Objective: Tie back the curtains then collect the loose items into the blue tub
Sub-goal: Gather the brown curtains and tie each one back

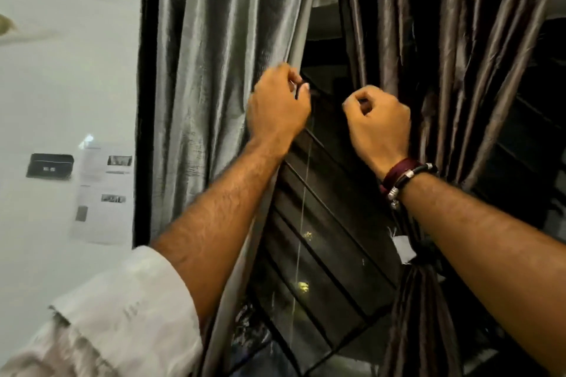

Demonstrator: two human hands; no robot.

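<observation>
A shiny silver-grey satin curtain (214,76) is seen hanging on the left of a dark barred window (321,254), and a brown-grey pleated satin curtain (444,55) hangs on the right, gathered low down by a dark tie (425,257) beside a small white tag (404,249). The left hand (277,110) is raised at the inner edge of the silver-grey curtain, its fingers curled and a thin dark cord (83,92) pinched between thumb and fingertip. The right hand (378,119) is held as a closed fist just beside the brown-grey curtain's edge; whether anything is gripped inside cannot be told. Maroon and black bracelets (404,177) are worn on the right wrist. Printed paper sheets (102,193) are stuck on the white wall (61,70)
</observation>
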